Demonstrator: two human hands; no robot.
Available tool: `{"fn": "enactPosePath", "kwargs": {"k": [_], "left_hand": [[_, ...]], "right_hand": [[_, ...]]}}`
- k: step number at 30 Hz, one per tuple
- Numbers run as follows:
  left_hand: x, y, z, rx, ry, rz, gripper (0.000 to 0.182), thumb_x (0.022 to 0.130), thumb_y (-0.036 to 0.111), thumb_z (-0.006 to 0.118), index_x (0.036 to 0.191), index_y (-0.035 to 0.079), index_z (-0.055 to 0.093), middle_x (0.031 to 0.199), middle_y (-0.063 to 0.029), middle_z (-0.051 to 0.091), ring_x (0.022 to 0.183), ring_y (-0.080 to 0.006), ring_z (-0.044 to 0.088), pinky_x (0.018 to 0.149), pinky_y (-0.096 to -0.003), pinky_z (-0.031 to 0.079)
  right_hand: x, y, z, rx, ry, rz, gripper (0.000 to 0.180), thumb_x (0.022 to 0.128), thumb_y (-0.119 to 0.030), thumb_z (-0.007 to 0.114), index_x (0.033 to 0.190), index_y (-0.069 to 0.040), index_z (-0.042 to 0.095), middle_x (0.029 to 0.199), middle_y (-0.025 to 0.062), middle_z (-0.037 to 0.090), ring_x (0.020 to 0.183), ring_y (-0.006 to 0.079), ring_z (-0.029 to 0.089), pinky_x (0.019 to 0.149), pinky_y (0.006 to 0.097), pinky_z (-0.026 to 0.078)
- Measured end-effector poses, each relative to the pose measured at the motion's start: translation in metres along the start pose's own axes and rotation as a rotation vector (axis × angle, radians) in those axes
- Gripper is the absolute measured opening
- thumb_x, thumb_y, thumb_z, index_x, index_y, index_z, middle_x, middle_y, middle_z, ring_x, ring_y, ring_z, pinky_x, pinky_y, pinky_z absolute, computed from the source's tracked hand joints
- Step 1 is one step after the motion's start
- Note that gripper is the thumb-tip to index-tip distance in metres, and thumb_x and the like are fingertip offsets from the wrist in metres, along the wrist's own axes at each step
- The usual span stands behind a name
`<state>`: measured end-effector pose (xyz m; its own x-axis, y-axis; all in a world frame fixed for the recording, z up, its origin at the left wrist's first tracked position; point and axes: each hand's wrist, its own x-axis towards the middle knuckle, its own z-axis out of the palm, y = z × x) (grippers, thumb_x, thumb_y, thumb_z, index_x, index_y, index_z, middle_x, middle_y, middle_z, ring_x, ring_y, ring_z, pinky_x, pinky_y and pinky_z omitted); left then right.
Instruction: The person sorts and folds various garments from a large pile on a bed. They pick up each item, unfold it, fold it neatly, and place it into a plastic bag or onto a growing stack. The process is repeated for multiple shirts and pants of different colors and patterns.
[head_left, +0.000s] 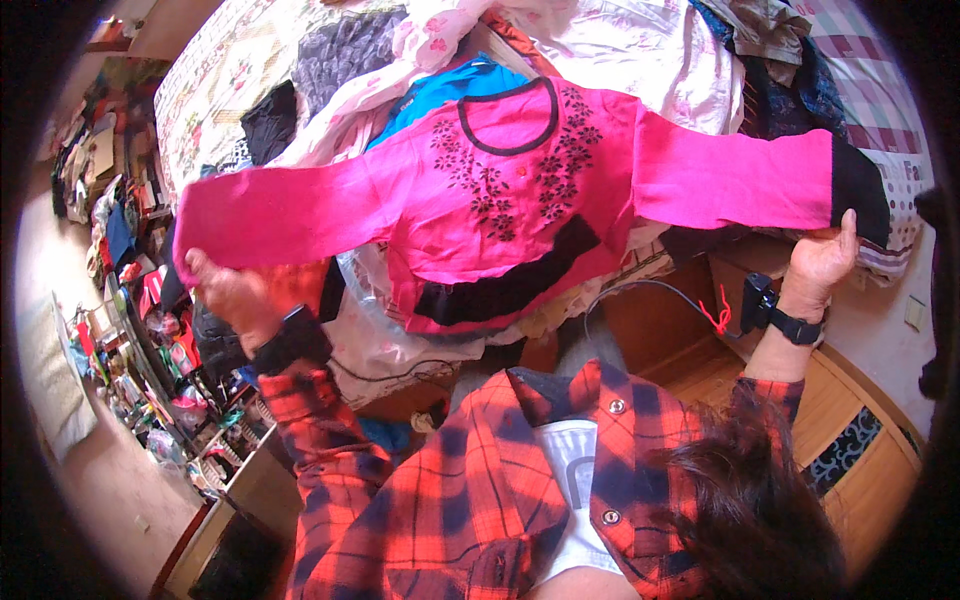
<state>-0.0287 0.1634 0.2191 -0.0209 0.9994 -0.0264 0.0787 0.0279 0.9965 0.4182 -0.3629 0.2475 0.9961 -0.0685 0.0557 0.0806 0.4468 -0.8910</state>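
Note:
A bright pink long-sleeved top (517, 195) is spread wide before me, neckline away from me. It has a dark-trimmed round neck, dark floral patterns down the front and a black band near the hem. My left hand (229, 300), slightly blurred, grips the end of the left-side sleeve (277, 214). At the other side, my right hand (825, 259) holds the right-side sleeve (735, 184) by its black cuff (859, 191); most of those fingers are hidden behind the cloth. Both sleeves are stretched out sideways.
Beneath and beyond the top is a bed with a patterned cover (225, 97), a blue garment (450, 90) and other rumpled clothes. Cluttered shelves (142, 330) run along the left. A cable (645, 283) hangs near a wooden cabinet (847, 420) at the right.

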Motion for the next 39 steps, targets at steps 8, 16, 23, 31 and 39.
{"fn": "enactPosePath", "kwargs": {"k": [8, 16, 23, 31, 39], "left_hand": [[-0.043, -0.042, 0.116, 0.038, -0.026, 0.220, 0.050, 0.103, 0.041, 0.050, 0.119, -0.006, 0.057, 0.097, -0.0104, 0.063, 0.078, -0.0226, 0.055, 0.070, -0.0343, 0.048], [-0.167, -0.082, 0.172, 0.843, -0.917, 0.903, 0.063, 0.068, 0.023, 0.078, 0.128, 0.019, 0.058, 0.132, -0.0127, 0.049, 0.124, -0.0348, 0.044, 0.102, -0.0479, 0.036], [-0.207, -0.126, 0.074, 1.009, -1.174, 0.668, 0.044, 0.069, 0.019, 0.076, 0.111, 0.012, 0.063, 0.106, -0.0100, 0.055, 0.100, -0.0317, 0.053, 0.082, -0.0437, 0.046], [-0.209, -0.134, 0.015, 1.149, -0.997, 0.614, 0.056, 0.066, 0.017, 0.078, 0.118, 0.012, 0.059, 0.104, -0.0095, 0.054, 0.103, -0.0306, 0.052, 0.089, -0.0445, 0.042], [-0.182, -0.125, -0.007, 0.879, -0.998, 0.530, 0.025, 0.062, 0.002, 0.074, 0.081, 0.007, 0.058, 0.105, -0.0136, 0.054, 0.101, -0.0358, 0.053, 0.086, -0.0466, 0.045]], "right_hand": [[-0.003, -0.005, -0.010, 0.035, 0.017, 0.026, 0.021, 0.095, -0.013, 0.059, 0.112, -0.004, 0.065, 0.114, 0.0079, 0.067, 0.104, 0.0221, 0.063, 0.097, 0.0401, 0.047], [-0.007, -0.003, 0.007, 0.072, -0.047, -0.012, 0.023, 0.094, -0.011, 0.058, 0.115, -0.003, 0.064, 0.118, 0.0088, 0.067, 0.108, 0.0243, 0.063, 0.098, 0.0426, 0.047], [-0.022, 0.027, 0.056, 0.113, -0.143, -0.017, 0.021, 0.094, -0.013, 0.060, 0.111, -0.004, 0.066, 0.111, 0.0089, 0.069, 0.099, 0.0249, 0.066, 0.092, 0.0405, 0.050], [-0.154, 0.136, 0.150, -0.617, -1.153, 0.022, 0.041, 0.085, -0.005, 0.064, 0.125, -0.005, 0.063, 0.124, 0.0147, 0.062, 0.115, 0.0244, 0.059, 0.089, 0.0324, 0.050], [-0.146, 0.185, 0.015, -1.203, -0.997, 0.026, 0.033, 0.077, 0.006, 0.053, 0.106, -0.005, 0.066, 0.095, 0.0139, 0.061, 0.090, 0.0321, 0.061, 0.081, 0.0392, 0.051]]}}
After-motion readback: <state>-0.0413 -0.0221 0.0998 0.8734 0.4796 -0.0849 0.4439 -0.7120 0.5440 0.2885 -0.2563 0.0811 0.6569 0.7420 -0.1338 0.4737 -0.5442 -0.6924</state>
